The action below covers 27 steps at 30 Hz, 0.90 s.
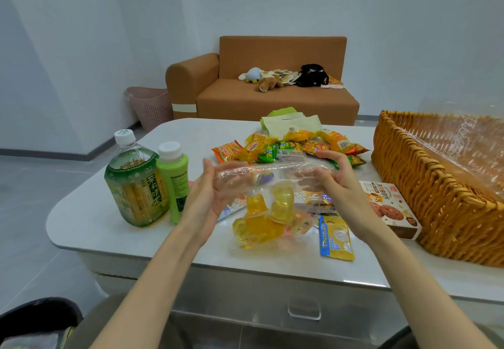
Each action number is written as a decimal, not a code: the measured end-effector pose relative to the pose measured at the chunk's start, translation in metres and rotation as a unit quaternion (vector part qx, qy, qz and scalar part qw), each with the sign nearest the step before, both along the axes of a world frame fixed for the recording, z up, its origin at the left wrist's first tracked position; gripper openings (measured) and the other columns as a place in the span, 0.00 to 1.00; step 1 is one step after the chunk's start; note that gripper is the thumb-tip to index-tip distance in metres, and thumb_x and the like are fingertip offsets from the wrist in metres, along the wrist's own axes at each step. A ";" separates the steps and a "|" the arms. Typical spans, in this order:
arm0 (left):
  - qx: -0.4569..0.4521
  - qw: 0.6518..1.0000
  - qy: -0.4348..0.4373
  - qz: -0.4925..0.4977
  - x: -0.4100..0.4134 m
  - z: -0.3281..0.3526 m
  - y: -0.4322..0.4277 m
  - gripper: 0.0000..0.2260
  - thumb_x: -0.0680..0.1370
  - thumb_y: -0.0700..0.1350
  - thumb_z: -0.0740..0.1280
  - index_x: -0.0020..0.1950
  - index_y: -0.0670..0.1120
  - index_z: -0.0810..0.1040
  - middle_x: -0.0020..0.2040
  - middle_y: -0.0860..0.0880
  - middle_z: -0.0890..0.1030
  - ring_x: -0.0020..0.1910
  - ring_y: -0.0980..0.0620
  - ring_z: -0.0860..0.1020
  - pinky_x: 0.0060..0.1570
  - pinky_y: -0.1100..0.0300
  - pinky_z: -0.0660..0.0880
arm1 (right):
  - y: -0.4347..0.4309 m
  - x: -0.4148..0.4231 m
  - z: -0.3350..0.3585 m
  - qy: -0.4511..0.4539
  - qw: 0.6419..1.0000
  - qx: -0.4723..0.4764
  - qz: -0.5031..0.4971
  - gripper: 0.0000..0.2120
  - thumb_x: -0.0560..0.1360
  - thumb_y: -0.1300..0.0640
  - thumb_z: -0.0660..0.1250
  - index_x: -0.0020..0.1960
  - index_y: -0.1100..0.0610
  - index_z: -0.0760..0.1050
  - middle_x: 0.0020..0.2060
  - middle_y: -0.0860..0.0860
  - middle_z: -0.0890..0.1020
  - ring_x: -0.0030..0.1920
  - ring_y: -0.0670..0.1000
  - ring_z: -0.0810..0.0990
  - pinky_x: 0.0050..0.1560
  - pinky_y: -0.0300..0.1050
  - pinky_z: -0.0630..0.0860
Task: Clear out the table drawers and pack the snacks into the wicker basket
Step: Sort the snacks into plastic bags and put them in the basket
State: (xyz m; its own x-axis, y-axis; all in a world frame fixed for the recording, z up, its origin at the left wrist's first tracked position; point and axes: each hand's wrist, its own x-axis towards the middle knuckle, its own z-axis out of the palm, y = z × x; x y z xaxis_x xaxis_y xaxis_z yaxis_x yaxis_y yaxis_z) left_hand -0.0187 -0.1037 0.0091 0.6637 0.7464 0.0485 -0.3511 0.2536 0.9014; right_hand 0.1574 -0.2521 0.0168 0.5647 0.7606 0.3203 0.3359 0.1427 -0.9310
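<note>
The left hand (215, 187) and the right hand (331, 179) are held up facing each other, palms inward, with a clear plastic bag (272, 170) stretched between them. The bag's upper edge is gripped at one end by the left thumb and loosely bent fingers, and at the other end by the curled fingers of the right hand. How tightly either hand pinches cannot be told through the film. Yellow jelly cups (261, 220) are gathered in the bag's sagging bottom, below and between the hands, low over the white table (90, 226). Just under the right wrist a yellow-and-blue sachet (336, 237) is laid flat, and beside that wrist, on its outer side, a cookie box (387, 207) is seen touching the wicker basket (436, 198), which is lined with clear film. Outside the left hand a large tea bottle (136, 185) and a slimmer green bottle (174, 179) are stood upright, touching each other. Beyond the fingertips a heap of small orange, yellow and green snack packets (286, 144) is spread, with a pale green bag (291, 122) behind it. Beneath the forearms a drawer front with a clear handle (304, 309) is seen.
</note>
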 end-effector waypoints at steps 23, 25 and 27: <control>0.185 0.977 0.100 -0.026 0.004 0.003 -0.005 0.10 0.74 0.43 0.69 0.54 0.45 0.82 0.48 0.46 0.85 0.51 0.50 0.83 0.49 0.64 0.79 | 0.000 -0.002 0.003 0.049 0.998 -0.036 0.008 0.41 0.68 0.57 0.74 0.74 0.49 0.57 0.44 0.52 0.86 0.50 0.47 0.84 0.61 0.49 0.74; 0.189 0.976 0.099 -0.036 0.002 0.003 -0.005 0.11 0.74 0.44 0.68 0.55 0.45 0.82 0.49 0.46 0.85 0.52 0.51 0.83 0.51 0.63 0.79 | -0.004 0.002 0.004 0.061 0.995 -0.062 0.048 0.34 0.73 0.58 0.71 0.74 0.50 0.58 0.48 0.49 0.86 0.52 0.47 0.83 0.61 0.48 0.74; 0.205 0.973 0.099 -0.027 0.000 0.003 -0.006 0.11 0.75 0.42 0.68 0.56 0.43 0.82 0.49 0.47 0.85 0.51 0.52 0.83 0.49 0.65 0.78 | -0.006 0.004 0.005 0.050 0.995 -0.075 0.052 0.32 0.75 0.59 0.70 0.74 0.48 0.59 0.50 0.41 0.84 0.51 0.40 0.82 0.54 0.39 0.77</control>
State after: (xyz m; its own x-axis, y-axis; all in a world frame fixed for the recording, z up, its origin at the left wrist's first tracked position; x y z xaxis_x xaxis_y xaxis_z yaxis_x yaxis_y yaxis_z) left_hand -0.0186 -0.1101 0.0124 0.7285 0.6546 0.2021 -0.1555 -0.1293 0.9793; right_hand 0.1614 -0.2582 0.0223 0.5037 0.8516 0.1455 0.2307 0.0297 -0.9726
